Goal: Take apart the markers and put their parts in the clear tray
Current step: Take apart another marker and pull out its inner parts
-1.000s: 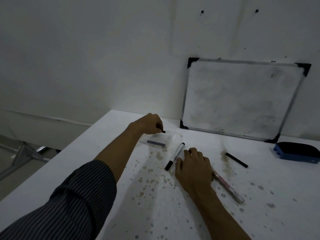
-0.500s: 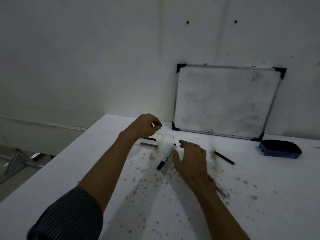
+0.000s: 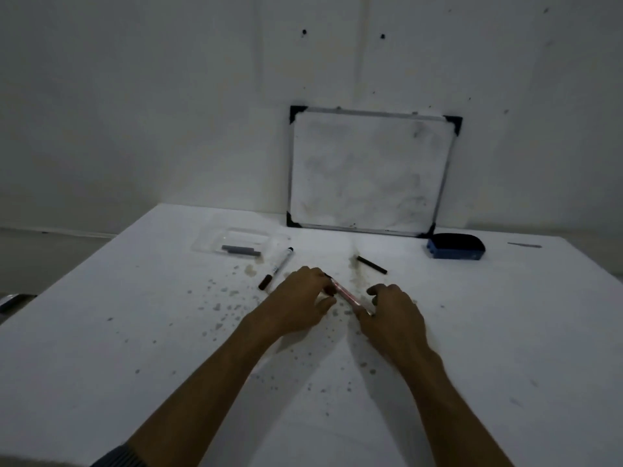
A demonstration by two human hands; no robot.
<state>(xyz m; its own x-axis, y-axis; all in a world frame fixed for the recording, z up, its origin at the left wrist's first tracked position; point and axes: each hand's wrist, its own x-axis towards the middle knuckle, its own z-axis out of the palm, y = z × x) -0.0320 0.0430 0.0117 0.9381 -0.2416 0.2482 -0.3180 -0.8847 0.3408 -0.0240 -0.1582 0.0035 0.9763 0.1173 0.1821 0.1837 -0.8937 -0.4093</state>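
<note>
Now red marker (image 3: 349,295) between 2 hands.

Stained white table (image 3: 135,332), clear tray (image 3: 209,242), black marker (image 3: 278,267), eraser (image 3: 455,247), whiteboard (image 3: 367,173)

Dim, uneven lighting. Plain pale wall (image 3: 151,112) with two small dark holes (image 3: 304,32) and scattered specks. White table (image 3: 101,348) butts against it, surface stained with grey spots. Small whiteboard (image 3: 367,173), smudged, black corner caps, leans upright on the wall. Blue eraser (image 3: 455,247) rests just beside it. Floor barely visible at left
</note>
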